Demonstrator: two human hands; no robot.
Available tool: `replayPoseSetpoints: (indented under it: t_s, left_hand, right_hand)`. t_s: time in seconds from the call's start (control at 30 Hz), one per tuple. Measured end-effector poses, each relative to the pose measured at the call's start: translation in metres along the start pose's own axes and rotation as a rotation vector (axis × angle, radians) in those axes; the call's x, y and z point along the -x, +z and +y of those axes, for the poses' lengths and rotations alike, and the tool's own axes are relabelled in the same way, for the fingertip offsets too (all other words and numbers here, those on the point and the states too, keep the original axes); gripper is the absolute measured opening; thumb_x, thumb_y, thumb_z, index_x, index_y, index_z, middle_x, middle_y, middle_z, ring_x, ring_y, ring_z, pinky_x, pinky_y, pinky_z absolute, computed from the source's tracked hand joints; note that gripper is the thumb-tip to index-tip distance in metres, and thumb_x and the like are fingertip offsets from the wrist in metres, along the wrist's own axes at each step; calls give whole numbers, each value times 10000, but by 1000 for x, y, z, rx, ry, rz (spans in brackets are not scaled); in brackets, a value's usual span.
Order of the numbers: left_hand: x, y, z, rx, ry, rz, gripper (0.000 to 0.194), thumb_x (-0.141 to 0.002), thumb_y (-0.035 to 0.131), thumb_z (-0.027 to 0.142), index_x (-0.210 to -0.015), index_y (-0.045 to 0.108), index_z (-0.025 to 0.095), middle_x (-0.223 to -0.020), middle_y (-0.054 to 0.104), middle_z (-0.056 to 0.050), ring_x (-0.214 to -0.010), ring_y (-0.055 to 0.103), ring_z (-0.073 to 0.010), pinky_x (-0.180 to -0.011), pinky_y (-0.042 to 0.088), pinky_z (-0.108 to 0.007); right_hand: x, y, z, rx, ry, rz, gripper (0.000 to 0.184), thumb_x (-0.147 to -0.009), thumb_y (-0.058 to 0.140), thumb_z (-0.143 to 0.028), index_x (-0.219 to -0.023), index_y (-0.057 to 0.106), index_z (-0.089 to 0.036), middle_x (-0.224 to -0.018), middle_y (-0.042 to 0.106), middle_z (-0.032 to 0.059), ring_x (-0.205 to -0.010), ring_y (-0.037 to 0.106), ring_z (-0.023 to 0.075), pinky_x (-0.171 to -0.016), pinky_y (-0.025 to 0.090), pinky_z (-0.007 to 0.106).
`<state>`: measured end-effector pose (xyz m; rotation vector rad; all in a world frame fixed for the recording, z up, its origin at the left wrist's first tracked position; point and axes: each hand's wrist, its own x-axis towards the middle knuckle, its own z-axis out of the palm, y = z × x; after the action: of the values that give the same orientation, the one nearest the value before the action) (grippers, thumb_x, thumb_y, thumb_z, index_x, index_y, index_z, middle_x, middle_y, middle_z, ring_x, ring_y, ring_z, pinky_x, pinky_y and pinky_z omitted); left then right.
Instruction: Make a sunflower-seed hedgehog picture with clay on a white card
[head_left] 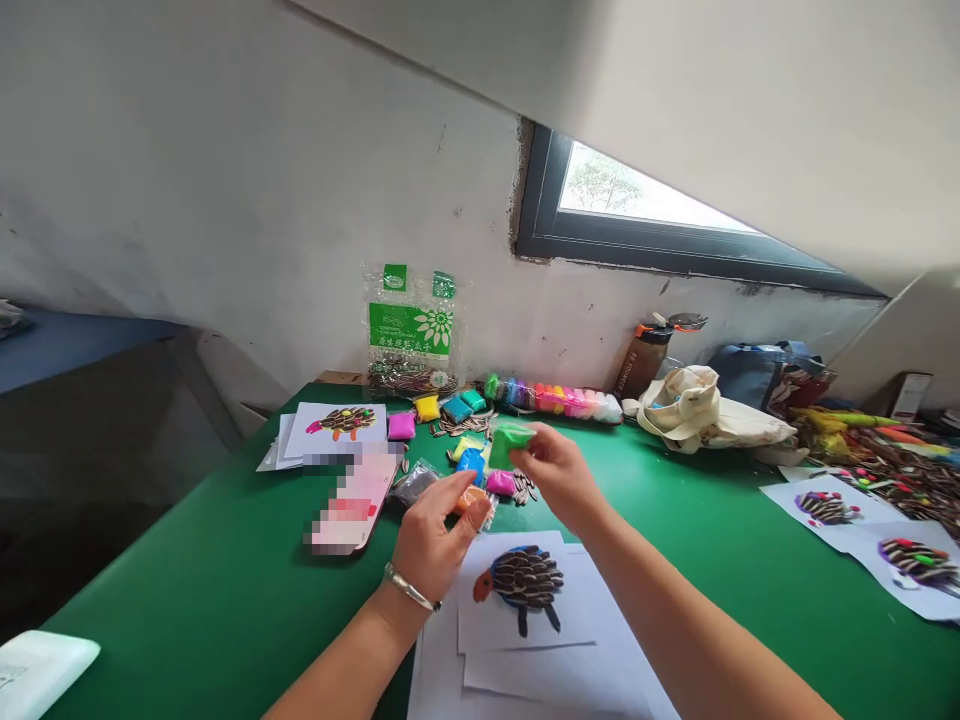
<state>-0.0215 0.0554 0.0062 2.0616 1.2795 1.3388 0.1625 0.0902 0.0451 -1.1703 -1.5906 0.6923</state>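
My right hand [559, 475] pinches a packet of green modelling clay [510, 440], raised over the other clay packets. My left hand [439, 530] is open, thumb and fingers apart, in front of an orange clay packet [471, 500] that it partly covers. Around them are blue [471, 463], magenta [501, 483] and dark grey [414, 483] clay packets, with loose sunflower seeds [525, 490]. Below my hands, white paper [517, 555] bears an animal figure [527, 578] of seeds with an orange head, blue edging and two dark legs.
A seed bag [411, 340] and a long pack of coloured clay [555, 397] lie by the wall. A brown bottle [643, 360] and cloth bag [682, 405] stand right of them. At left are a partly pixelated pink thing [360, 500] and a finished seed picture [343, 422].
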Motion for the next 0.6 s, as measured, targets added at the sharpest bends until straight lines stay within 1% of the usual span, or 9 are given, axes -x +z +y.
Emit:
replayPoseSetpoints:
  t_s: [0.03,0.1,0.17,0.23,0.3,0.37,0.4,0.5,0.6]
  left_hand:
    - [1,0,6,80,-51,-43,379,-856,572,408,-1157,632,185,-1100,677,-90,-1007,624,-239,-894,505,-364]
    - [5,3,17,236,-123,-157,431,-823,608,427,-1197,613,212,-1029,691,-54,-901,648,-217,-814,529,-327]
    - [8,6,27,349,-179,-299,356,-837,579,406,-1138,655,230,-913,695,-14,-823,640,-192,-729,525,-284]
    - [10,8,34,373,-216,-334,300,-824,581,378,-1041,703,211,-783,672,5,-703,605,-161,-631,491,-243]
    - [11,9,38,361,-250,-333,276,-809,587,374,-967,723,192,-699,632,17,-629,554,-140,-570,447,-222]
    - [11,9,40,341,-271,-327,265,-804,588,380,-923,727,188,-655,593,27,-588,507,-124,-531,407,-211]
    - [11,8,40,327,-272,-329,259,-805,587,381,-908,727,189,-639,576,32,-572,486,-118,-516,389,-207]
    - [11,8,40,256,-246,-343,233,-811,584,368,-878,723,194,-618,557,39,-543,450,-107,-494,359,-201]
    - [11,9,41,205,-200,-365,220,-824,572,347,-899,716,199,-664,611,28,-581,499,-120,-525,394,-202]
  right_hand:
    - [18,0,-3,-104,53,-43,129,-779,570,-255,-859,613,-165,-701,577,-5,-634,513,128,-571,405,239]
    - [49,2,-6,-228,115,-101,142,-785,595,-266,-889,622,-174,-757,609,7,-678,545,138,-615,438,256]
    - [72,4,-5,-275,150,-125,150,-804,593,-295,-896,623,-180,-780,624,17,-714,569,152,-647,461,274]
    - [85,4,-3,-234,159,-129,171,-811,589,-312,-920,615,-182,-805,633,29,-715,578,159,-641,474,286]
    - [90,-1,-1,-80,108,-46,255,-797,606,-297,-1031,591,-197,-905,639,52,-754,585,174,-663,489,312]
    - [93,-8,-3,109,-18,73,338,-792,613,-259,-1123,555,-224,-1047,610,80,-864,585,204,-742,495,360]
    - [94,-11,-5,186,-96,114,341,-799,605,-239,-1135,548,-237,-1101,586,90,-931,574,219,-792,487,384]
    - [97,-18,-12,320,-269,104,252,-840,554,-185,-1083,578,-248,-1117,557,95,-1032,538,233,-876,461,413]
    - [100,-16,-14,368,-280,60,237,-845,532,-152,-1057,583,-245,-1079,565,92,-1003,542,227,-857,472,403]
